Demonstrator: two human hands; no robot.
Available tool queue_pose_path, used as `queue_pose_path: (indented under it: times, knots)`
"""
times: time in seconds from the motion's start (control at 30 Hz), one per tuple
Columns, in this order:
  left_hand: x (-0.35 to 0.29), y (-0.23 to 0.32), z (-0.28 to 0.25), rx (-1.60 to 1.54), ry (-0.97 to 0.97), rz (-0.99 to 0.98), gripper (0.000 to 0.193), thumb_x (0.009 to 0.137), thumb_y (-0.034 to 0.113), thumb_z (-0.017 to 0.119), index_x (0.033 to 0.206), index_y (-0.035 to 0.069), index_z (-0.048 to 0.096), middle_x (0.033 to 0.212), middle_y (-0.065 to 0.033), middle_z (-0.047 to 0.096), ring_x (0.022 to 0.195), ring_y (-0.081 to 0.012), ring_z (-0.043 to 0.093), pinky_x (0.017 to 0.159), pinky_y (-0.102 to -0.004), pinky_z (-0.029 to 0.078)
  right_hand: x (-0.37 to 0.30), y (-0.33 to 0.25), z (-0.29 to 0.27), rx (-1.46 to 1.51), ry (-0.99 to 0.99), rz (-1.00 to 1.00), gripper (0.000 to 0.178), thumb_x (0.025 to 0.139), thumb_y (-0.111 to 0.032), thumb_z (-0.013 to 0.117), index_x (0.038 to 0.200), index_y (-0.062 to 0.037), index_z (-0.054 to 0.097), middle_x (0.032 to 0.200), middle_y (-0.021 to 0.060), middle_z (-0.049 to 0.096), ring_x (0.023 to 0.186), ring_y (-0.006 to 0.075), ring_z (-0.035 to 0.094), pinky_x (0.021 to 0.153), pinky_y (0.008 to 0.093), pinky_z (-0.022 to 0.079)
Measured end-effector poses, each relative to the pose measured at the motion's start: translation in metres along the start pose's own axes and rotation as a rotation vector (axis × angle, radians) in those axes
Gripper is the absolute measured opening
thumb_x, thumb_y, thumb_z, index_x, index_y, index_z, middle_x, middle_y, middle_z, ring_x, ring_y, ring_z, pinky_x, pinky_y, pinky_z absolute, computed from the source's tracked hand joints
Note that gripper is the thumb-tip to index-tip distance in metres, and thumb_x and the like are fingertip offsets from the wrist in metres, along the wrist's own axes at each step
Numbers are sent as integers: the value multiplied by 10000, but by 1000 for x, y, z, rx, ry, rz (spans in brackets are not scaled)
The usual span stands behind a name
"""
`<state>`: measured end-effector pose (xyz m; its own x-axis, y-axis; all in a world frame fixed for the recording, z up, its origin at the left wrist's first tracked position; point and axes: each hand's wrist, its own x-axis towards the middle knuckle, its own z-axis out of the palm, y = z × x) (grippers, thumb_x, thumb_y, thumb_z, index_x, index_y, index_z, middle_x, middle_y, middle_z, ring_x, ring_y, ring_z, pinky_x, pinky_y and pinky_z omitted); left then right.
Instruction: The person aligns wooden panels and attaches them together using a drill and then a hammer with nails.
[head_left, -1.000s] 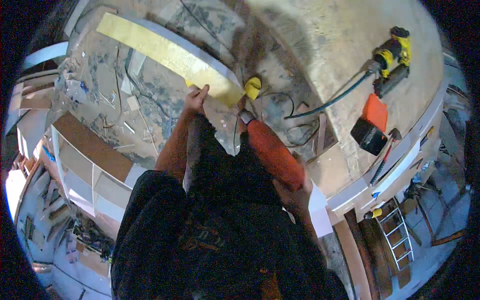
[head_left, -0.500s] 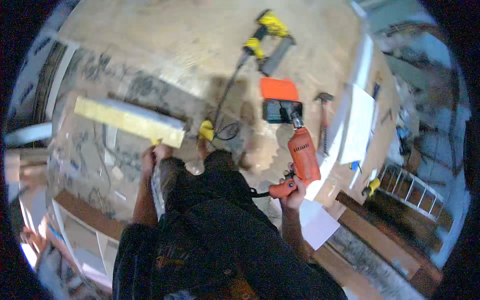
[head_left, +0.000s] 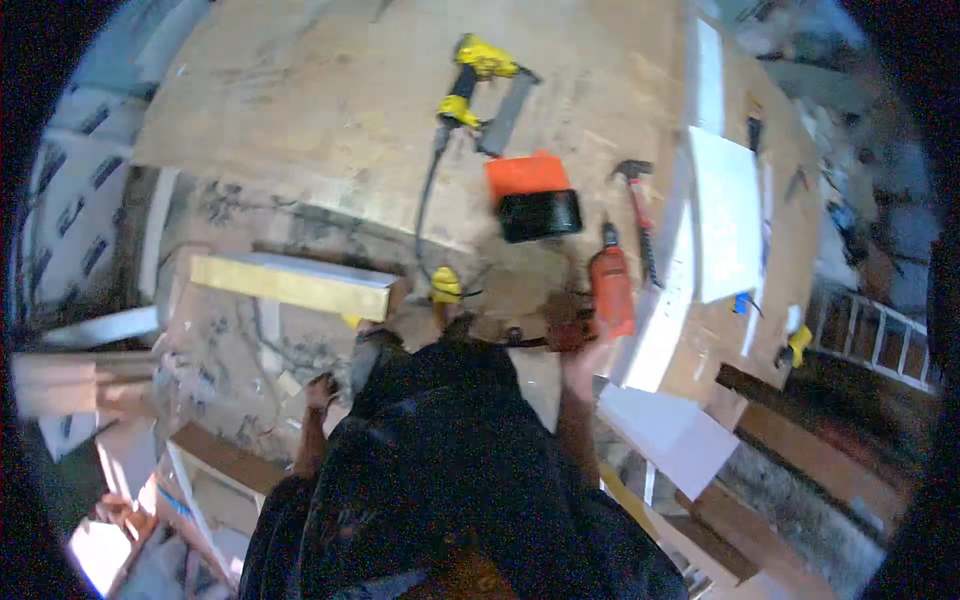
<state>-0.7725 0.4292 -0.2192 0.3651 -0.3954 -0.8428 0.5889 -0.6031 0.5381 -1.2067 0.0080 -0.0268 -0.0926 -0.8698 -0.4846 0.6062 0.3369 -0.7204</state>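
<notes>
My right hand (head_left: pixel 582 350), blurred, is around the handle of an orange-red power drill (head_left: pixel 612 290), low over the worktop with its chuck pointing away from me. My left hand (head_left: pixel 321 388) hangs beside my leg, off the board; motion and shadow smear its fingers, and I see nothing in it. Nearest to it is a long board (head_left: pixel 290 284) with a pale yellow face and white top. Ahead of the drill lies an opened case (head_left: pixel 540 216) with an orange lid and black tray. A claw hammer (head_left: pixel 640 215) with a red and black handle lies right of the drill.
A yellow and black nail gun (head_left: pixel 487 88) lies farther off, its hose running toward me past a yellow object (head_left: pixel 446 284). White panels (head_left: pixel 726 215) lie at the right. A metal ladder (head_left: pixel 875 340) is beyond the table. Wooden frames (head_left: pixel 215 460) stand at lower left.
The drill has been lowered to the worktop beside the hammer, my right hand still at its handle. My left hand has come off the yellow-faced board and moved back toward me.
</notes>
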Motion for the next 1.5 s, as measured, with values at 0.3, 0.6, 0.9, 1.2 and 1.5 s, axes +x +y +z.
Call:
queue_pose_path:
  times: [0.3, 0.6, 0.9, 1.2, 1.5]
  knots:
    - [-22, 117, 83, -87, -34, 243, 378, 844, 53, 548, 1209, -40, 576, 925, -117, 679, 787, -186, 642, 731, -298, 526, 11, -123, -14, -1662, -220, -130, 329, 913, -297, 625, 916, 26, 685, 729, 128, 658, 678, 168, 626, 627, 314, 492]
    - [-34, 112, 93, 44, -98, 205, 175, 855, 83, 565, 945, 14, 698, 837, -45, 681, 724, -124, 624, 660, -261, 511, 147, -141, 88, -1977, -90, -1038, 423, 890, -355, 584, 1203, -70, 574, 949, 184, 691, 865, 388, 665, 764, 464, 527]
    - [-111, 74, 49, -168, 82, 92, 269, 898, 65, 481, 1101, 90, 657, 994, -9, 686, 888, -164, 667, 711, -294, 517, 249, -158, 78, -2158, -235, -733, 288, 848, -306, 601, 935, -33, 628, 833, 205, 666, 764, 391, 640, 674, 456, 491]
    - [-142, 42, 18, -454, 47, 207, 236, 918, 74, 586, 1146, 23, 621, 1044, -54, 683, 879, -155, 636, 737, -263, 515, 83, -127, 201, -1531, -305, -878, 282, 928, -230, 585, 983, 42, 631, 780, 85, 638, 732, 192, 579, 670, 351, 464]
    - [-141, -29, -58, 168, -112, 365, 217, 861, 125, 699, 1052, 24, 678, 1020, -65, 696, 942, -168, 630, 844, -311, 499, -159, 105, 222, -1566, -639, -250, 362, 944, -372, 579, 885, -20, 640, 683, 12, 563, 658, 130, 540, 595, 327, 429]
